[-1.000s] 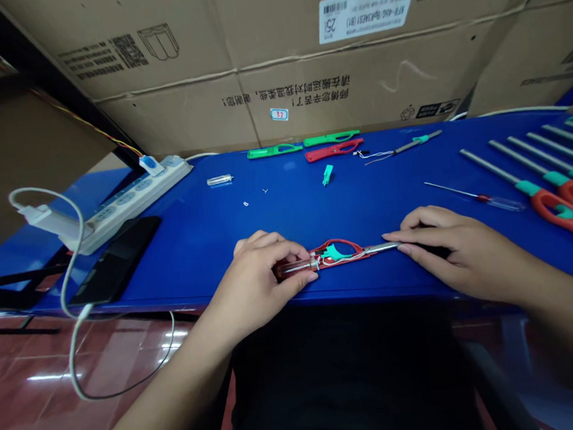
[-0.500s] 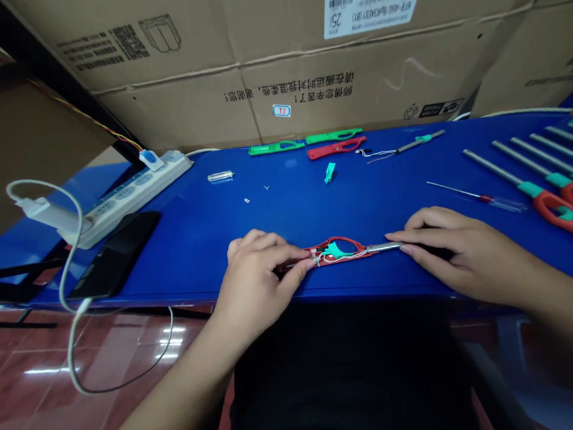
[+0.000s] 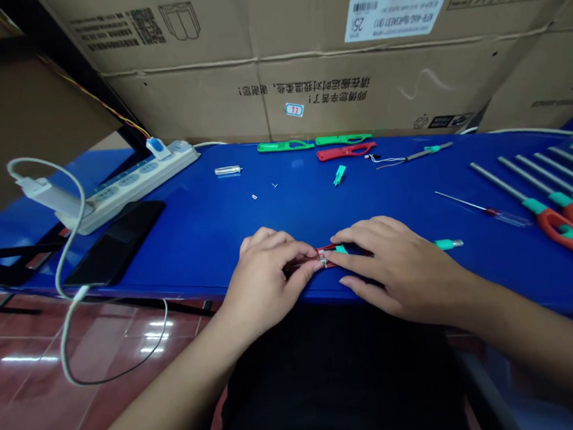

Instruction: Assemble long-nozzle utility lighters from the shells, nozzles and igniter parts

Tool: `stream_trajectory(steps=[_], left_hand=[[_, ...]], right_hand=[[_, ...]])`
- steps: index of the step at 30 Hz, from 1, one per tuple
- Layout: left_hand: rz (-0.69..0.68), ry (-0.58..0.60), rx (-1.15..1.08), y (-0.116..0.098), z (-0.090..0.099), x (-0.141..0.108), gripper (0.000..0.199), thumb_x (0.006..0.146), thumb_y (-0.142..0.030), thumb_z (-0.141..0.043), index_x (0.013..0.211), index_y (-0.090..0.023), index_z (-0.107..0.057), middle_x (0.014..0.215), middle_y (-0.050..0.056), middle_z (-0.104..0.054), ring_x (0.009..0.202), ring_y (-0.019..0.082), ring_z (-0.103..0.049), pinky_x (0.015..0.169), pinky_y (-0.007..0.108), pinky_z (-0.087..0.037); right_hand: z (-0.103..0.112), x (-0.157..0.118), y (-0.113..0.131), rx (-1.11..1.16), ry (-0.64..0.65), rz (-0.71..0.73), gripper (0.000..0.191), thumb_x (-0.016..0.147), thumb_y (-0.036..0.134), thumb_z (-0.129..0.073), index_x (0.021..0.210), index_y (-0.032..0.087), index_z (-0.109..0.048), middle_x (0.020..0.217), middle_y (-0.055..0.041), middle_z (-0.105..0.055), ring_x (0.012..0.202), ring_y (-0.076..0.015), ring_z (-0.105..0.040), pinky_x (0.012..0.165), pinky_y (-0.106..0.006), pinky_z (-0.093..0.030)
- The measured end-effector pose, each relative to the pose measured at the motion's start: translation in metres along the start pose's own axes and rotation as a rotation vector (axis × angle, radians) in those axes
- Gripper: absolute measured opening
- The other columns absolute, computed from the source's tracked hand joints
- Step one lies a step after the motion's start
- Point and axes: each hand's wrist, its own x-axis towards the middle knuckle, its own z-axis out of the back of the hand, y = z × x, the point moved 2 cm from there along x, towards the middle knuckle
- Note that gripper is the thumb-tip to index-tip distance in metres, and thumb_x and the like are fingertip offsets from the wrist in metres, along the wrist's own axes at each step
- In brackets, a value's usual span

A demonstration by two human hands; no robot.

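An opened red stick lighter (image 3: 325, 247), with teal and white parts inside, lies near the table's front edge. My left hand (image 3: 266, 277) pinches its left end between thumb and fingers. Over its middle, my right hand (image 3: 396, 269) is closed with fingertips on the inner parts beside the teal trigger (image 3: 340, 248). This hand hides most of the handle and the metal tube; the tube's teal-collared tip (image 3: 448, 244) shows beyond it. Farther back lie a loose teal trigger piece (image 3: 339, 175), a red half shell (image 3: 346, 151) and two green half shells (image 3: 285, 146).
Several assembled stick lighters (image 3: 557, 218) lie at right, beside a screwdriver (image 3: 507, 218). A metal tube with wires (image 3: 426, 152) and a clear capsule (image 3: 227, 170) lie farther back. At left are a phone (image 3: 118, 243) and a power strip (image 3: 133, 181). A cardboard box (image 3: 206, 101) stands behind.
My right hand has let go of the metal tube and moved left onto the lighter's middle. My left hand keeps its pinch. The camera view has shifted slightly.
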Motion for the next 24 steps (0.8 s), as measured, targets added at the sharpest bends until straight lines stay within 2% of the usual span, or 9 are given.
stream_trajectory(steps=[6,11,14,17,24], left_hand=[[-0.018,-0.011,-0.009,0.001,0.000,0.000,0.013,0.092,-0.038,-0.068,0.095,-0.027,-0.075,0.088,0.001,-0.072,0.089,0.021,-0.057,0.083,0.039,-0.041],[-0.046,-0.057,-0.099,0.003,0.005,-0.002,0.020,0.096,-0.033,-0.061,0.110,-0.024,-0.072,0.102,0.004,-0.072,0.094,0.021,-0.061,0.087,0.039,-0.046],[-0.077,-0.087,-0.082,0.004,0.007,-0.004,0.019,0.096,-0.029,-0.061,0.110,-0.024,-0.073,0.102,0.005,-0.070,0.095,0.020,-0.061,0.086,0.039,-0.047],[-0.135,-0.059,-0.037,0.002,0.004,-0.005,0.018,0.096,-0.025,-0.061,0.106,-0.025,-0.075,0.097,0.004,-0.071,0.090,0.020,-0.060,0.082,0.038,-0.047],[-0.161,-0.012,-0.051,0.002,0.001,-0.002,0.018,0.096,-0.023,-0.061,0.107,-0.023,-0.075,0.097,0.004,-0.073,0.087,0.019,-0.061,0.078,0.037,-0.048]], right_hand=[[-0.006,-0.006,-0.003,0.047,0.000,-0.051,0.038,0.098,0.032,-0.052,0.133,0.023,-0.060,0.128,-0.0121,-0.062,0.116,-0.0277,-0.056,0.098,-0.050,-0.044],[-0.004,-0.015,-0.008,0.094,-0.034,-0.130,0.048,0.096,0.035,-0.057,0.142,0.023,-0.052,0.134,-0.0123,-0.059,0.122,-0.0283,-0.054,0.103,-0.051,-0.045],[-0.002,-0.021,-0.012,0.124,-0.043,-0.183,0.040,0.095,0.033,-0.058,0.134,0.025,-0.058,0.133,-0.0111,-0.060,0.122,-0.0279,-0.055,0.101,-0.049,-0.047],[-0.001,-0.023,-0.012,0.149,-0.060,-0.173,0.032,0.094,0.029,-0.059,0.125,0.026,-0.064,0.129,-0.0098,-0.062,0.118,-0.0266,-0.058,0.098,-0.048,-0.049],[-0.002,-0.013,-0.007,0.164,-0.057,-0.149,0.029,0.095,0.026,-0.055,0.122,0.027,-0.067,0.124,-0.0081,-0.064,0.111,-0.0236,-0.059,0.094,-0.045,-0.048]])
